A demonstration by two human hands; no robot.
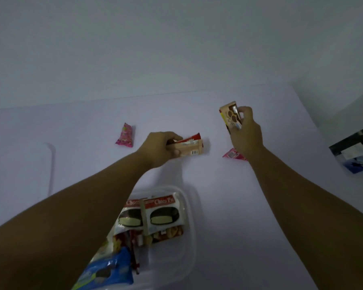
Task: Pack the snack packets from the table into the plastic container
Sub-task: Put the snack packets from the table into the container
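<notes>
Left hand (164,148) grips 2 packets (190,146), long axis lying left-right. Right hand (246,130) grips 1 packet (231,117), held upright. Container (192,216) sits at the counter's (270,195) near edge, toward the person from both hands; left hand is nearer.

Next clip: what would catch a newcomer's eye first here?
Both hands are raised mid-table: the left hand grips beige and red packets, and the right hand holds a beige packet. Near the bottom edge, the clear plastic container already holds Choco Pie packets.
</notes>
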